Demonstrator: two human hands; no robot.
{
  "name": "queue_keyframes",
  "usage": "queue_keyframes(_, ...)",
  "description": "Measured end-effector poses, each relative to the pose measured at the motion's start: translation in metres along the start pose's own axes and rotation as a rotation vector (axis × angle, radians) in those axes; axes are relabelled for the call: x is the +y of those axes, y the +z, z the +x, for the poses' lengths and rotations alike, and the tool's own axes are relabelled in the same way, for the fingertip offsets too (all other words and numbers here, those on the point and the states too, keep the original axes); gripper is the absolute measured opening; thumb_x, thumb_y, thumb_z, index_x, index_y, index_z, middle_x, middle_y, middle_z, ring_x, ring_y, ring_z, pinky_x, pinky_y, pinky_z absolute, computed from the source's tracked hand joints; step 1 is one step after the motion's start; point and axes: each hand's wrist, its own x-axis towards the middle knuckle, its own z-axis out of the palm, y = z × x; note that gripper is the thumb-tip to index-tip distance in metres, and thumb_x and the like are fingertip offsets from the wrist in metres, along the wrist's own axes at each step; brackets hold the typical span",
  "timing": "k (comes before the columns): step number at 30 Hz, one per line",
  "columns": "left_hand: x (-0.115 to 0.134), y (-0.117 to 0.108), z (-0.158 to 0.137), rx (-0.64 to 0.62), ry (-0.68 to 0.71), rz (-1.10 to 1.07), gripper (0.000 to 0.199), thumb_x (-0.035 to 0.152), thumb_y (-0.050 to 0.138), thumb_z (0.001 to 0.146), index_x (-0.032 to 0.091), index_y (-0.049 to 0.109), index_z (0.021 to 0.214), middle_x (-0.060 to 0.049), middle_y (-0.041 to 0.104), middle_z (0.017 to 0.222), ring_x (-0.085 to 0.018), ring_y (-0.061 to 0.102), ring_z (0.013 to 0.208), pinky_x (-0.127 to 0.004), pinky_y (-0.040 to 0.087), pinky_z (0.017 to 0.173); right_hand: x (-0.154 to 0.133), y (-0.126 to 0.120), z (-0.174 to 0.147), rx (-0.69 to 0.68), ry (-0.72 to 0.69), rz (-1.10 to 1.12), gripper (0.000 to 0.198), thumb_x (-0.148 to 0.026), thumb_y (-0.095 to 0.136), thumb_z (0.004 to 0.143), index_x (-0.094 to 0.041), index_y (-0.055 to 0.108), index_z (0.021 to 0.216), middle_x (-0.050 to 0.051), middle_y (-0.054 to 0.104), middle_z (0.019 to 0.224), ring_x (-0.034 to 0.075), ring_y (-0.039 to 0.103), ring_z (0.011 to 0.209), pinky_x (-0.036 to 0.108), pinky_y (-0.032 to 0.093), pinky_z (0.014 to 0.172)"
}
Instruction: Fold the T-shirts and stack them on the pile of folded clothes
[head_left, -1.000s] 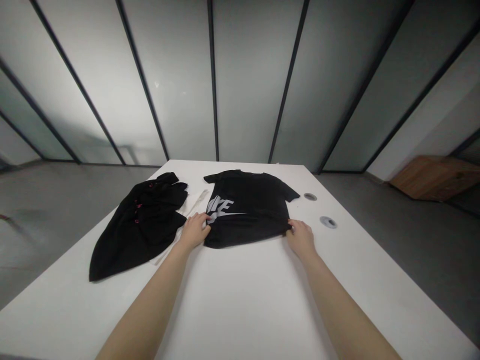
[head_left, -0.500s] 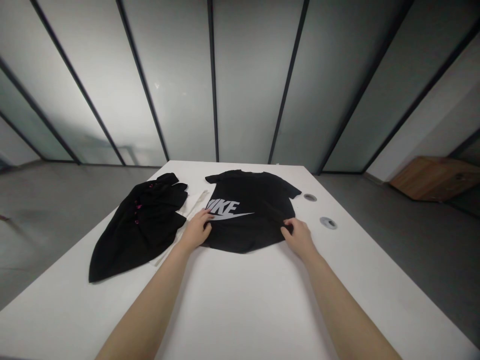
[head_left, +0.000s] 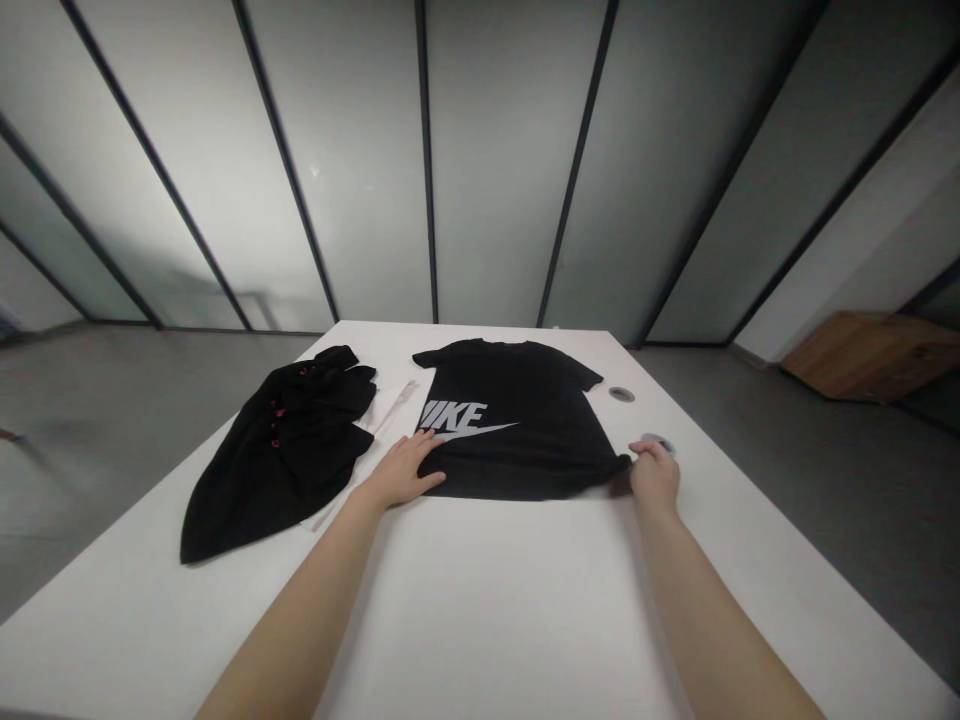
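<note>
A black T-shirt [head_left: 517, 390] with a large white NIKE print lies spread on the white table, its collar toward the far end and its hem toward me. My left hand [head_left: 409, 468] rests with fingers spread on the shirt's lower left side, beside the print. At the lower right corner of the hem, my right hand [head_left: 654, 478] is closed on the fabric and pulls it slightly up off the table. The hem runs nearly straight between both hands.
Left of the shirt lies a bunched black garment [head_left: 277, 460] with small pink details, partly over a white cloth [head_left: 390, 405]. Two round grey grommets [head_left: 621, 394] sit in the white table [head_left: 495, 600] on the right. Frosted glass panels [head_left: 495, 150] stand beyond the table.
My right hand has moved right with the hem corner, drawing the shirt's lower edge wider and straighter. My left hand has shifted slightly nearer and its fingers have spread flatter.
</note>
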Motion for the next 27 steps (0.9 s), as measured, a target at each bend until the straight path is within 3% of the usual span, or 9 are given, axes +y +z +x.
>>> queue_keyframes(3,0.001,-0.002,-0.001,-0.012,-0.005,-0.004,0.069,0.052,0.064,0.095,0.026,0.05,0.157,-0.013,0.039,0.17,-0.033,0.039,0.156,-0.055,0.027,0.129,-0.014,-0.002,-0.003,0.072,0.002,0.033,0.022,-0.03,0.044,0.072,-0.021,0.064,0.075,0.005,0.066,0.077,0.024,0.06,0.079,0.036,0.044,0.077)
queue_keyframes(5,0.001,-0.003,-0.002,-0.012,-0.014,-0.006,0.068,0.048,0.068,0.092,0.027,0.053,0.155,-0.013,0.038,0.17,-0.034,0.039,0.155,-0.056,0.028,0.128,-0.028,-0.004,-0.007,0.031,-0.113,0.006,0.021,-0.029,0.046,0.077,-0.022,0.065,0.078,0.007,0.07,0.085,0.026,0.061,0.087,0.038,0.045,0.083)
queue_keyframes(9,0.002,-0.004,-0.002,0.017,-0.018,-0.012,0.063,0.039,0.07,0.089,0.026,0.059,0.15,-0.013,0.042,0.168,-0.037,0.043,0.153,-0.056,0.034,0.125,-0.062,-0.001,-0.024,-0.24,-0.51,-0.169,0.022,-0.027,0.048,0.087,-0.022,0.069,0.087,0.008,0.073,0.091,0.027,0.064,0.091,0.041,0.048,0.09)
queue_keyframes(11,0.004,-0.006,-0.001,0.069,-0.018,-0.023,0.054,0.042,0.063,0.094,0.024,0.063,0.145,-0.014,0.05,0.163,-0.036,0.048,0.15,-0.056,0.037,0.124,-0.076,0.006,-0.039,-0.406,-0.605,-0.232,0.025,-0.027,0.047,0.093,-0.022,0.072,0.095,0.009,0.075,0.098,0.026,0.067,0.093,0.04,0.05,0.09)
queue_keyframes(14,0.01,-0.007,0.003,0.188,-0.016,-0.062,0.044,0.045,0.048,0.104,0.023,0.07,0.135,-0.013,0.063,0.15,-0.032,0.056,0.143,-0.055,0.039,0.123,-0.087,0.021,-0.069,-0.657,-0.625,-0.328,0.037,-0.031,0.044,0.101,-0.021,0.074,0.119,0.011,0.074,0.125,0.027,0.068,0.115,0.041,0.05,0.103)
queue_keyframes(17,0.015,-0.005,0.005,0.262,0.023,-0.087,0.045,0.041,0.042,0.106,0.021,0.07,0.135,-0.012,0.065,0.148,-0.028,0.052,0.146,-0.051,0.038,0.125,-0.087,0.034,-0.094,-0.836,-0.534,-0.551,0.055,-0.042,0.04,0.106,-0.02,0.057,0.154,0.014,0.052,0.161,0.035,0.044,0.15,0.051,0.035,0.122)
queue_keyframes(21,0.018,0.002,0.002,0.092,0.086,-0.021,0.053,0.044,0.052,0.103,0.027,0.057,0.152,-0.009,0.045,0.167,-0.032,0.034,0.158,-0.055,0.032,0.127,-0.086,0.034,-0.105,-0.986,-0.443,-0.75,0.066,-0.053,0.037,0.107,-0.025,0.037,0.167,0.011,0.025,0.176,0.042,0.019,0.161,0.057,0.021,0.126)
queue_keyframes(23,0.02,0.0,-0.002,-0.002,0.103,0.013,0.056,0.048,0.058,0.099,0.029,0.057,0.152,-0.008,0.043,0.168,-0.034,0.036,0.157,-0.055,0.033,0.126,-0.091,0.029,-0.103,-1.0,-0.464,-0.747,0.068,-0.057,0.045,0.104,-0.028,0.041,0.165,0.011,0.028,0.175,0.042,0.023,0.16,0.056,0.023,0.124)
queue_keyframes(27,0.033,-0.014,-0.003,-0.013,0.073,0.043,0.058,0.058,0.065,0.094,0.024,0.065,0.141,-0.012,0.066,0.146,-0.035,0.06,0.134,-0.049,0.046,0.114,-0.104,0.023,-0.096,-0.914,-0.501,-0.646,0.061,-0.057,0.055,0.1,-0.027,0.059,0.153,0.014,0.056,0.156,0.038,0.052,0.136,0.05,0.038,0.113)
